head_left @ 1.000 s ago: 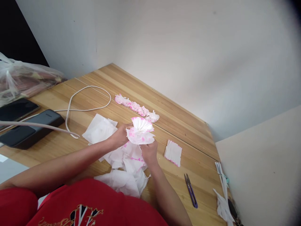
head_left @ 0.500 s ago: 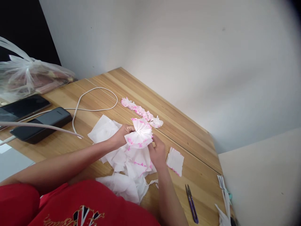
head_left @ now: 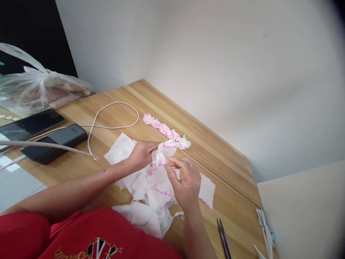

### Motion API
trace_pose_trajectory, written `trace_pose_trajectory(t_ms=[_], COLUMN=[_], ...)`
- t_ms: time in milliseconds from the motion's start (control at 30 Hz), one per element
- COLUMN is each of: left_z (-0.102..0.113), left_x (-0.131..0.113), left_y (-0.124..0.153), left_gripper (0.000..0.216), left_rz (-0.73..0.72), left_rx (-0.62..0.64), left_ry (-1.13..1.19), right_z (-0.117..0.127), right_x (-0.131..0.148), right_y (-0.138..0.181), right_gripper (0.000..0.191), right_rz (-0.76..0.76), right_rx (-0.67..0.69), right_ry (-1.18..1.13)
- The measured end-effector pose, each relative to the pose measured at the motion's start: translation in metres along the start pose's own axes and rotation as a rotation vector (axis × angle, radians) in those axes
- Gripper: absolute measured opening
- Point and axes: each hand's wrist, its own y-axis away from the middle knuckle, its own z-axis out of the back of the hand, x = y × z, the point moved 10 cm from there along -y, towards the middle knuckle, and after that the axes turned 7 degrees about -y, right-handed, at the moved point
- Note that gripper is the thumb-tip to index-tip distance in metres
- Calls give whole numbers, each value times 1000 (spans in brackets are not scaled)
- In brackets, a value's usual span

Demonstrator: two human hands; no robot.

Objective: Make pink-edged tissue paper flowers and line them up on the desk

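A white tissue-paper flower [head_left: 162, 154] with pink edges is held up over the middle of the table. My left hand [head_left: 143, 155] grips it from the left, fingers closed around its gathered base, which is hidden. At its lower right edge, the thumb and forefinger of my right hand [head_left: 186, 181] pinch a layer of paper. Beneath both hands lies a loose pile of white tissue sheets [head_left: 141, 181], some edged in pink. Just behind the flower is a row of finished-looking pink and white paper flowers [head_left: 164, 130].
Thread snips [head_left: 223, 237] and a pink-edged tissue stack [head_left: 207, 190] lie right. Left are a black power bank [head_left: 54, 144], a phone [head_left: 35, 124], a white cable [head_left: 115, 127] and a tied plastic bag [head_left: 43, 90]. A wall borders the wooden table [head_left: 129, 97].
The flower has tilted from facing me to a more side-on, folded-up shape. My right hand has moved from behind it to its front right edge. The view has shifted slightly.
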Motion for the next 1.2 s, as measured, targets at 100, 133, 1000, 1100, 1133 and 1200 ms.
trace_pose_trajectory(t_ms=[100,133,1000,1100,1133,1200], left_z=[2,3,-61,-64,-65,-68], left_x=[6,8,50,53,54,54], left_y=[-1,-1,22,22,23,25], left_gripper=[17,17,25,23,22,18], left_rz=[31,46,685,749,771,804], left_rx=[5,-4,307,241,235,235], left_ry=[-36,-53,904,1132,1168,1209], right_z=[-14,-20,34,37,31,13], right_x=[8,9,-73,-60,-56,-48], right_y=[-1,-1,7,5,2,-2], right_gripper=[32,37,24,14,14,17], right_rz=[73,99,-308,-248,-219,-155], right_rx=[48,76,-371,-331,-270,-135], right_ry=[102,139,-129,10,39,82])
